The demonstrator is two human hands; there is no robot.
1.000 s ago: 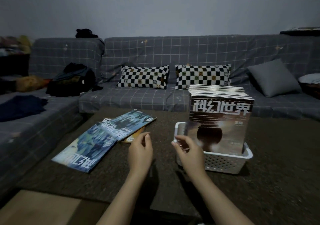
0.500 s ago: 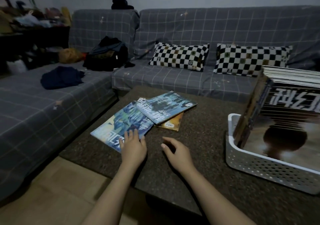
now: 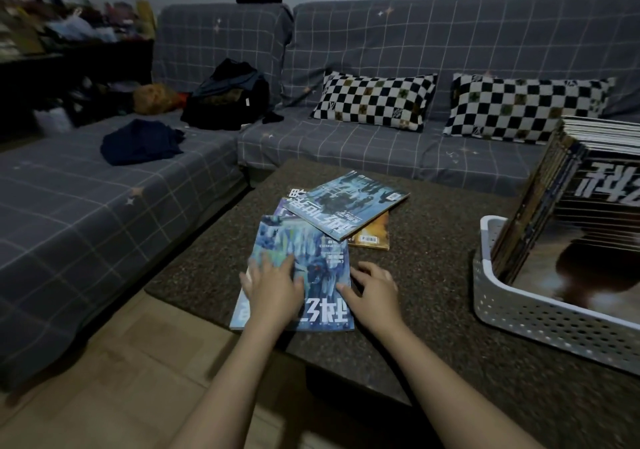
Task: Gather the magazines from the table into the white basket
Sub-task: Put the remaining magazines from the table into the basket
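A pale blue magazine (image 3: 313,261) lies at the near edge of the dark table (image 3: 433,258). My left hand (image 3: 273,284) rests flat on its cover with straight fingers. My right hand (image 3: 375,289) touches its right edge, thumb on the cover. Behind it a teal magazine (image 3: 346,211) lies across an orange one (image 3: 375,235) and one more, mostly hidden. The white basket (image 3: 540,320) stands at the right, packed with several upright magazines (image 3: 588,213).
A grey checked sofa (image 3: 104,206) wraps round the table's far and left sides, with two chequered pillows (image 3: 374,100), a dark bag (image 3: 227,97) and a folded navy cloth (image 3: 140,142). Wooden floor (image 3: 121,379) lies at the near left.
My hands left the basket and went left to the loose magazines. The pale blue magazine has slid towards me and turned, now under my left hand. My view also shifted left.
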